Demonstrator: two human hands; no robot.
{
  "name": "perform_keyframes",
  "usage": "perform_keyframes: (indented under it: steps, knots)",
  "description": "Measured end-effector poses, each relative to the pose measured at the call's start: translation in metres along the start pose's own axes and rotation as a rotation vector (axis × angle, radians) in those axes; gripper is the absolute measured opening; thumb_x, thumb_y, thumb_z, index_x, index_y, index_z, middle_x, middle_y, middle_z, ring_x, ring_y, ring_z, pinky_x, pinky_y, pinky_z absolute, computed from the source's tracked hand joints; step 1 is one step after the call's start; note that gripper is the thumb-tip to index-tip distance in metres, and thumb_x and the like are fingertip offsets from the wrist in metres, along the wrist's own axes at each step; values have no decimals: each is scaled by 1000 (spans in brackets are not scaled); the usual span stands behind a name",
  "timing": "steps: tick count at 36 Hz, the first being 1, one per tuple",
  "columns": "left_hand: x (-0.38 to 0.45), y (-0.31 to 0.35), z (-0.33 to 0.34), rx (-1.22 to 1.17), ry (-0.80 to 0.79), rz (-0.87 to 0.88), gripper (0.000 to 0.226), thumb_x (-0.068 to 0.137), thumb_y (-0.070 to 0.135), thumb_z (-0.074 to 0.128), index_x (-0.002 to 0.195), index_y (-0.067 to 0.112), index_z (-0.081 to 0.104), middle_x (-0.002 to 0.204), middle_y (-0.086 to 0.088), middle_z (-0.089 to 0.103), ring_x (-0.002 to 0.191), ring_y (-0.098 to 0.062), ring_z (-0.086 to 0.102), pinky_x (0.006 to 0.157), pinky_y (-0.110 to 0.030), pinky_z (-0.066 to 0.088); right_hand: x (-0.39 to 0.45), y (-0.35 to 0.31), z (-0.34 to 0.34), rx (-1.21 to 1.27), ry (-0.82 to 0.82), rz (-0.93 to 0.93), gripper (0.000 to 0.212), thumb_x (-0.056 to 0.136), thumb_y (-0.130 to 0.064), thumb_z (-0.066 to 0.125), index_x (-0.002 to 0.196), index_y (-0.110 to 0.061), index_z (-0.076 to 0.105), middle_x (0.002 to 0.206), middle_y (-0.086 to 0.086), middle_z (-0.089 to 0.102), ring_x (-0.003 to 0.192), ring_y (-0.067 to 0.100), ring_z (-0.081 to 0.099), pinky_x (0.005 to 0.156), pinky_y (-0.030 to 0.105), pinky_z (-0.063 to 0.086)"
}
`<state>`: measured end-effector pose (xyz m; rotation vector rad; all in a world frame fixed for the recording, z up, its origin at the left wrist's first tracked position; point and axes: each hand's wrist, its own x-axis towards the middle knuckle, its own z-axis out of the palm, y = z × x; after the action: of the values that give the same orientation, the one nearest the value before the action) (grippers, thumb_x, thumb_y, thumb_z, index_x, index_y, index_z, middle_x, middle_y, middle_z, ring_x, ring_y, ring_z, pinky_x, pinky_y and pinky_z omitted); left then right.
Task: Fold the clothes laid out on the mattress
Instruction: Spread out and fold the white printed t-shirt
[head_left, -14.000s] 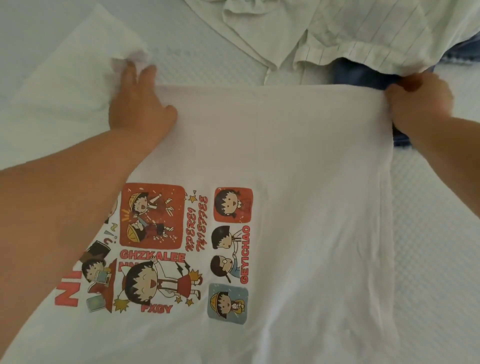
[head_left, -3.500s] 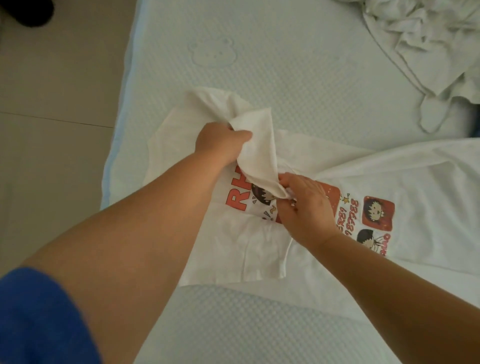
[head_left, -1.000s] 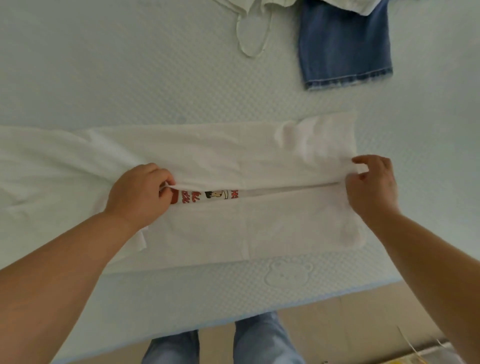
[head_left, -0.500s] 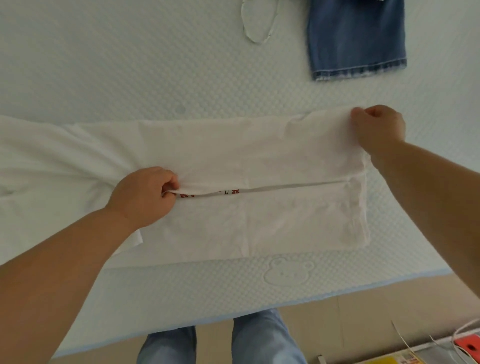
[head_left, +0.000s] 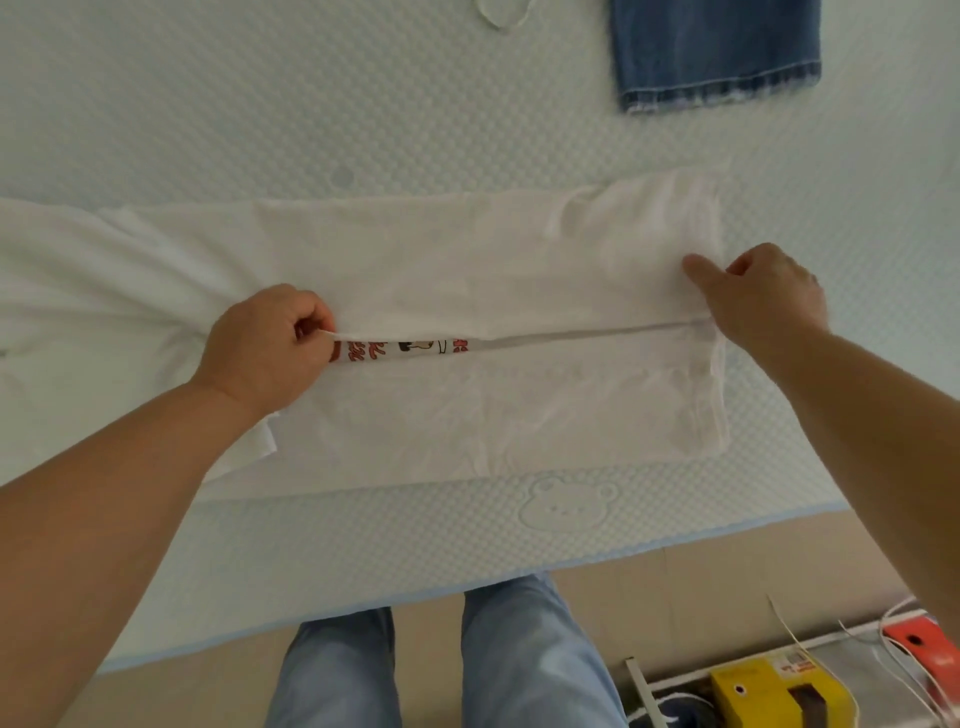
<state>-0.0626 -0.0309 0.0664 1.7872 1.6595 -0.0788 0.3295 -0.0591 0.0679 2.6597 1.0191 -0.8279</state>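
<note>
One head-worn wide-angle view — steeply downward, close over the mattress (head_left: 363, 104) edge, toward the floor (head_left: 675, 577)

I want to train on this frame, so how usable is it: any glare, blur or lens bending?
Head view: even, soft daylight, no glare; the white T-shirt is pale, yet its creases stay readable. Left hand and right hand look sharp. Wide-angle bending curves the mattress edge; the jeans are cropped at the top.

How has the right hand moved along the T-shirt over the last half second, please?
Yes: the right hand came toward the person, from the T-shirt's far corner to the seam between its folded flaps.
</note>
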Motion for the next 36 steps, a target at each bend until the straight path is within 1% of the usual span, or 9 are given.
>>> perform_keyframes:
  steps: [4,9,12,16,20,24,28,32,36]
  knots:
    - [-2,-2,7,129,-54,53,6,76,11,65,82,13,68,81,-7,57,83,-31,55,71,-35,41,-14,10,8,-13,-71,-9,45,82,-61,54,97,-20,45,87,-1,49,82,22,44,71,35,34]
    - [-2,-2,7,136,-24,52,6,77,16,67,82,15,68,81,-6,58,82,-31,55,70,-34,39,-14,4,5,420,-131,121,35,76,-38,74,97,-20,54,90,-5,57,79,15,55,64,28,41]
    - [-6,-1,4,92,3,65,16,69,31,54,74,18,63,75,1,54,73,-19,48,66,-30,35,-15,6,0,566,-96,128,20,75,-28,76,81,-23,58,81,-9,60,71,9,57,55,21,40]
    - [-11,0,4,106,-15,83,11,74,24,58,73,14,62,74,2,52,72,-22,49,64,-29,33,-22,13,4,531,-76,103,14,77,-24,69,70,-26,56,75,-8,60,69,12,57,62,28,45]
    - [-10,4,6,101,-20,115,11,75,12,69,86,11,68,83,-5,58,81,-30,58,72,-31,41,-19,14,8,508,-150,99,8,77,-20,65,78,-22,58,80,-6,59,74,14,56,60,28,43]
    - [0,20,2,136,97,213,35,77,26,52,99,6,70,95,-16,62,87,-36,59,76,-35,44,-1,-4,-1,617,-116,121,26,77,-35,71,96,-22,61,94,-3,62,82,15,57,72,29,44]
    - [24,34,6,202,133,327,43,76,28,49,105,4,70,106,-20,64,94,-41,59,80,-46,46,21,-26,-13,727,-140,181,36,68,-44,78,90,-17,67,80,-5,66,77,16,63,72,30,51]
    - [41,41,18,291,84,378,49,77,33,54,120,10,64,133,-16,53,124,-38,46,99,-49,36,41,-43,-18,754,-136,126,44,69,-37,81,103,-16,66,89,-6,64,90,18,64,83,33,53]
    - [48,38,36,383,25,345,60,89,44,48,143,19,37,155,-7,21,144,-28,12,113,-49,6,57,-47,-16,714,-31,89,49,79,-35,73,123,-20,57,108,-4,56,105,19,57,96,36,48]
